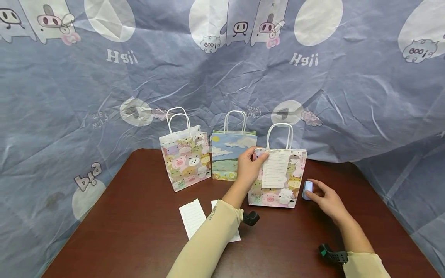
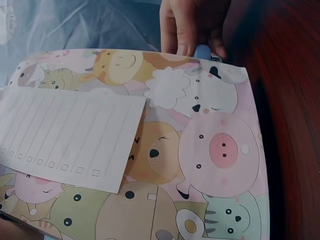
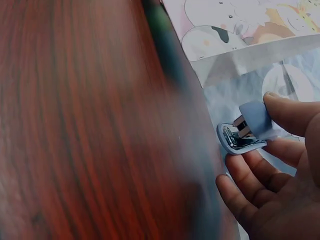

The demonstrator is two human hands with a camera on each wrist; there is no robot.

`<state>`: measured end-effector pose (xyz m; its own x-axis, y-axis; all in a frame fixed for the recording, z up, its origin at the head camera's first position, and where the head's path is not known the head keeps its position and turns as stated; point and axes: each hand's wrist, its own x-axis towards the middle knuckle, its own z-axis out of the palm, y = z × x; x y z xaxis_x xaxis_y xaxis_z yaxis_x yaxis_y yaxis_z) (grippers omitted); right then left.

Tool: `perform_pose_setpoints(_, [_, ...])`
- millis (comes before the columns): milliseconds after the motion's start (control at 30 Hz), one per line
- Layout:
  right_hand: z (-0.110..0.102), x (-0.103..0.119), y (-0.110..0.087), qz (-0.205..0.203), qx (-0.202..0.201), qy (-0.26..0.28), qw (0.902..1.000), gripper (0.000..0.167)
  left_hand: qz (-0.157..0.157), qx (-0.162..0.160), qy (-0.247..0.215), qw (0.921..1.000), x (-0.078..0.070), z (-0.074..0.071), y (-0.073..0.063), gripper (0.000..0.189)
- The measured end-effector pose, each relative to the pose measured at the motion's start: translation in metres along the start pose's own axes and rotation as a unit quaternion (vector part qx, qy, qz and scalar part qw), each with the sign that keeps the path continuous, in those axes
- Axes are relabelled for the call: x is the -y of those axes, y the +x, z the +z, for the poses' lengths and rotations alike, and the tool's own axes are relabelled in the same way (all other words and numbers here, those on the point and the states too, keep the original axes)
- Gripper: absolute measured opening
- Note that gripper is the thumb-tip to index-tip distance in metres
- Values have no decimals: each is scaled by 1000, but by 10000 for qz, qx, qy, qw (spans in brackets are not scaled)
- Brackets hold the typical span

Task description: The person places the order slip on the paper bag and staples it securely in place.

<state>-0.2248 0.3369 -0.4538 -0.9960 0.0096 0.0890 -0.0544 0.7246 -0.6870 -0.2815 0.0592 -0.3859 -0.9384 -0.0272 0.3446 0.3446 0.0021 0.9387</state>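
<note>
My left hand (image 1: 249,166) pinches the top left edge of an animal-print paper bag (image 1: 255,195) together with a lined paper sheet (image 1: 274,170) lying against its front. The bag stands upright with its white handles raised. In the left wrist view the sheet (image 2: 75,140) shows ruled lines and small checkboxes. Just right of the bag, my right hand (image 1: 328,200) holds a small light blue stapler (image 1: 307,190) between thumb and fingers. The right wrist view shows the stapler (image 3: 256,122) with its jaws apart and nothing between them.
A second animal-print bag (image 1: 187,162) stands at the back left, and a bag with a sky-and-meadow picture (image 1: 226,154) is beside it. Two more lined sheets (image 1: 192,218) lie on the brown table (image 1: 132,231), one partly under my left forearm. A printed cloth (image 1: 222,85) hangs behind.
</note>
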Motion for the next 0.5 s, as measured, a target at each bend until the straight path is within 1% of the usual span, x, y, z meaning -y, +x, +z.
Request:
perform_pose_setpoints(100, [0,-3,-1,90,131,76,9998,60,-23,77,16,10000,1,7,5,19])
perform_pose_setpoints(300, [0,-6,-1,161,405,397,9983,61,-108,151,-180,9997,1,19,12,19])
perform_pose_setpoints(433, [0,-9,-1,294,524,361,9975,63,-146,222,-159,9995,1,24,17,19])
perform_pose_setpoints(500, [-1,-10,0,364,566,329,9972,64,-110,217,-132,9996,1,27,20,19])
